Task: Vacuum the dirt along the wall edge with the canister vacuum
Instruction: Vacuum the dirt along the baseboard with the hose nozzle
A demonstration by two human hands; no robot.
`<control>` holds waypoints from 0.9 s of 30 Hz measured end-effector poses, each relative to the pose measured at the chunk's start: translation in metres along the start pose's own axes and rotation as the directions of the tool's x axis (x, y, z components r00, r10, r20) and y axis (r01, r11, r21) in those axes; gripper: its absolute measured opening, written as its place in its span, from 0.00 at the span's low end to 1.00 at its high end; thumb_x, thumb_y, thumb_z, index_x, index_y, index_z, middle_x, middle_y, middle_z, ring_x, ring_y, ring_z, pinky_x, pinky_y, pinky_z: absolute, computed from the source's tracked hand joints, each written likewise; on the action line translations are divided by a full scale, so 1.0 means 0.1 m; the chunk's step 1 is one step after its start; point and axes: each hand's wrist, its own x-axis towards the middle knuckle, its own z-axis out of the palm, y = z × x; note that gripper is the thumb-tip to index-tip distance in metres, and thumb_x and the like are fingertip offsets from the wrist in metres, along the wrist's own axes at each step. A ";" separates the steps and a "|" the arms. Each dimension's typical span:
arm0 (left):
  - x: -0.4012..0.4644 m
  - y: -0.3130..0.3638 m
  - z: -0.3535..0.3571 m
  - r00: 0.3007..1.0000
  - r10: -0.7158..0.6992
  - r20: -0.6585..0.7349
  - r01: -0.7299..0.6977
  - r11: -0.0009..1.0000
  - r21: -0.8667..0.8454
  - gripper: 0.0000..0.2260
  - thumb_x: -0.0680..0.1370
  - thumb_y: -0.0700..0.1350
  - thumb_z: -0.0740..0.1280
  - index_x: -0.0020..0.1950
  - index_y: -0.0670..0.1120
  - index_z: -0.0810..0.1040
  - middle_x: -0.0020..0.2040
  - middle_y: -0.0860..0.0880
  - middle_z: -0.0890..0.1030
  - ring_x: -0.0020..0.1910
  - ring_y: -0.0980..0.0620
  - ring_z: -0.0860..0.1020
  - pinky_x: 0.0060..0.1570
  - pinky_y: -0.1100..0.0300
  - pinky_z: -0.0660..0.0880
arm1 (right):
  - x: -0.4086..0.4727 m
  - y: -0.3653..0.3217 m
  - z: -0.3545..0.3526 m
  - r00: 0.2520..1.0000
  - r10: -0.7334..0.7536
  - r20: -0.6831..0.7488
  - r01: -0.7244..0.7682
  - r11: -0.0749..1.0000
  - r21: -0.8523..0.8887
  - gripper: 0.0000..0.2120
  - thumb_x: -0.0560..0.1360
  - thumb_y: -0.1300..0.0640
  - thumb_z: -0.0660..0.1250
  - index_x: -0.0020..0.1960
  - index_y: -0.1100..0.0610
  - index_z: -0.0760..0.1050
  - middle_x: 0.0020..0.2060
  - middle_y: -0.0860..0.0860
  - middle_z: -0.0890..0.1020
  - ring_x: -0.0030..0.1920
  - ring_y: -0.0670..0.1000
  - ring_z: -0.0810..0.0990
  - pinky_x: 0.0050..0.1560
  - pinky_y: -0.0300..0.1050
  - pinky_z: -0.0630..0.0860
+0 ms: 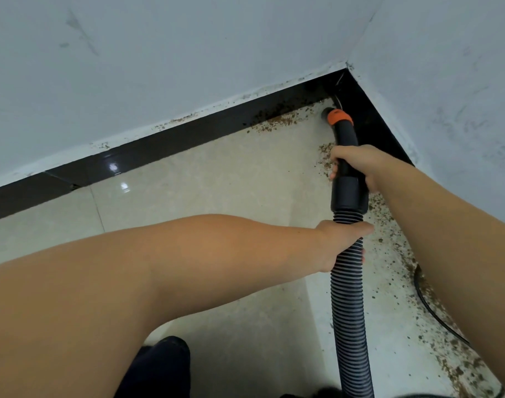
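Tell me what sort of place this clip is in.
Probably an indoor room corner: pale floor tiles, a dark baseboard under painted walls, and dirt along the edges, where the right hand aims a vacuum nozzle.

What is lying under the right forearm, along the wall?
Brown dirt crumbs lie scattered on the pale floor tiles, and a thin black cable runs out from under the right forearm. The forearm covers the black skirting there, so dirt beneath it cannot be seen.

I see a black nozzle tube point(347, 156) with an orange collar point(339, 117), a black-and-grey ribbed hose point(349, 305), brown dirt point(280, 122), a glossy black skirting point(171, 145), cream tiles point(217, 179).
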 end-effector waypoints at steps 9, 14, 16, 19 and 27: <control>-0.36 -0.25 -0.14 0.997 0.076 0.027 -0.075 0.996 -0.056 0.14 0.78 0.57 0.65 0.43 0.47 0.74 0.38 0.49 0.81 0.35 0.53 0.81 0.37 0.64 0.77 | -0.30 0.02 0.38 0.987 0.029 0.156 -0.010 0.993 -0.118 0.09 0.70 0.62 0.68 0.47 0.58 0.70 0.25 0.52 0.80 0.26 0.50 0.80 0.33 0.44 0.79; -0.47 -0.37 -0.29 0.993 0.113 0.037 -0.108 0.989 -0.105 0.12 0.80 0.55 0.63 0.46 0.47 0.75 0.40 0.50 0.83 0.39 0.54 0.82 0.42 0.63 0.78 | -0.40 -0.03 0.65 0.969 0.015 0.248 0.032 0.982 -0.187 0.11 0.70 0.62 0.67 0.51 0.60 0.70 0.26 0.53 0.80 0.26 0.51 0.81 0.30 0.44 0.79; -0.44 -0.36 -0.30 0.996 0.092 -0.004 -0.092 0.986 -0.138 0.11 0.79 0.53 0.65 0.46 0.46 0.74 0.39 0.47 0.82 0.36 0.52 0.82 0.39 0.61 0.79 | -0.40 -0.03 0.71 0.968 0.009 0.253 0.041 0.981 -0.190 0.10 0.70 0.62 0.67 0.51 0.60 0.70 0.25 0.53 0.80 0.26 0.50 0.80 0.30 0.43 0.79; -0.36 -0.34 -0.31 0.996 0.086 -0.019 -0.088 0.989 -0.123 0.12 0.79 0.53 0.66 0.44 0.45 0.73 0.39 0.46 0.81 0.33 0.52 0.81 0.37 0.61 0.78 | -0.34 -0.05 0.69 0.976 0.003 0.218 0.035 0.984 -0.173 0.10 0.71 0.62 0.67 0.50 0.60 0.70 0.25 0.52 0.80 0.25 0.50 0.80 0.29 0.43 0.79; 0.00 -0.11 -0.25 0.999 -0.006 -0.031 0.003 0.996 -0.090 0.12 0.78 0.52 0.67 0.42 0.44 0.72 0.37 0.46 0.79 0.32 0.51 0.79 0.36 0.61 0.77 | 0.02 -0.03 0.38 0.999 -0.016 0.033 0.016 1.000 -0.004 0.09 0.71 0.62 0.68 0.49 0.60 0.71 0.28 0.53 0.79 0.24 0.50 0.79 0.29 0.41 0.78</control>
